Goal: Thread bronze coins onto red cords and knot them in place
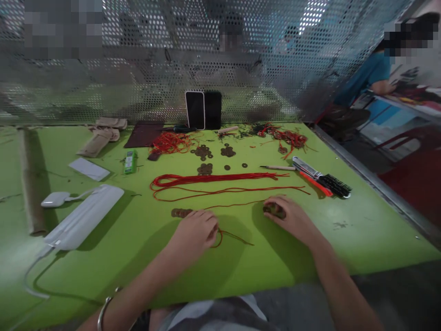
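Note:
My left hand (200, 227) is closed at the right end of a short row of brown coins (178, 213), and a red cord (236, 237) comes out beside its fingers. What its fingertips pinch is hidden. On the right, my right hand (289, 215) curls around several dark coins (274, 210). A thin red cord (237, 204) runs between the two hands. Behind them lies a long looped bundle of red cords (213, 178). Loose coins (205, 169) lie in small groups beyond the bundle.
At the left are a white power strip (87, 216), a white card (89, 169) and a green box (129, 162). A brush (334, 185) and a pointed tool (279, 168) lie right. Phones (195, 110) lean on the mesh. A person (370, 76) sits beyond the right edge.

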{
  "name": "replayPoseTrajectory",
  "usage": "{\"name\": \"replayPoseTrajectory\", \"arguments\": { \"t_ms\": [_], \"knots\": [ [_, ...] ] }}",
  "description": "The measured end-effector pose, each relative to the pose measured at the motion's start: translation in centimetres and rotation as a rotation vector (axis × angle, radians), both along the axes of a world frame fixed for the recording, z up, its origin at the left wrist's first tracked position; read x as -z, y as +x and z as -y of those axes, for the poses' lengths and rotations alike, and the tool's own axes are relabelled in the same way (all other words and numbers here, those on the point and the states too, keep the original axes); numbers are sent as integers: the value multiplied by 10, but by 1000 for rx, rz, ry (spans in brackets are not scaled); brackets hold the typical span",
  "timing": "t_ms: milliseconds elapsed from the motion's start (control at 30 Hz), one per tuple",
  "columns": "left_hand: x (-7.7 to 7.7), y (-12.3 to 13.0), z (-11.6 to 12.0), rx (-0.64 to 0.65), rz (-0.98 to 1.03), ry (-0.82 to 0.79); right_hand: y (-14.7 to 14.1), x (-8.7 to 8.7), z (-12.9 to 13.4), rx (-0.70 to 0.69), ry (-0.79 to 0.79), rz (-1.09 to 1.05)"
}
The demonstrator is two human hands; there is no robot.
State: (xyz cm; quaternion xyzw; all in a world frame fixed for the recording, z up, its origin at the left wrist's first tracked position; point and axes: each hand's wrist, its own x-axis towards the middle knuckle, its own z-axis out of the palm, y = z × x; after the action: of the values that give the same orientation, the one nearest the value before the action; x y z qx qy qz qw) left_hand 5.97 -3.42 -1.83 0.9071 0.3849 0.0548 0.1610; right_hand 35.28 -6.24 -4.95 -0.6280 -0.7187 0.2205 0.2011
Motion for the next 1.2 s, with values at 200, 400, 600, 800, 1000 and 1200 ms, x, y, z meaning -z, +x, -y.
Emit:
{"name": "replayPoseTrajectory", "arguments": {
  "t_ms": [200,400,600,800,1000,1200],
  "knots": [
    [6,19,16,136,-26,181,2,-10,-3,-104,-4,128],
    [17,52,14,302,-145,258,-5,-13,-9,-112,-39,155],
    [22,65,6,291,-141,284,-4,-12,-6,-124,-42,120],
    [7,61,-15,61,17,29,-4,-8,-3,-86,-28,136],
    [2,55,-29,-85,230,-76,-4,-15,-8,-82,-109,41],
    [7,48,-28,-116,492,-48,-26,-30,-27,-62,-218,-407]
  ]
}}
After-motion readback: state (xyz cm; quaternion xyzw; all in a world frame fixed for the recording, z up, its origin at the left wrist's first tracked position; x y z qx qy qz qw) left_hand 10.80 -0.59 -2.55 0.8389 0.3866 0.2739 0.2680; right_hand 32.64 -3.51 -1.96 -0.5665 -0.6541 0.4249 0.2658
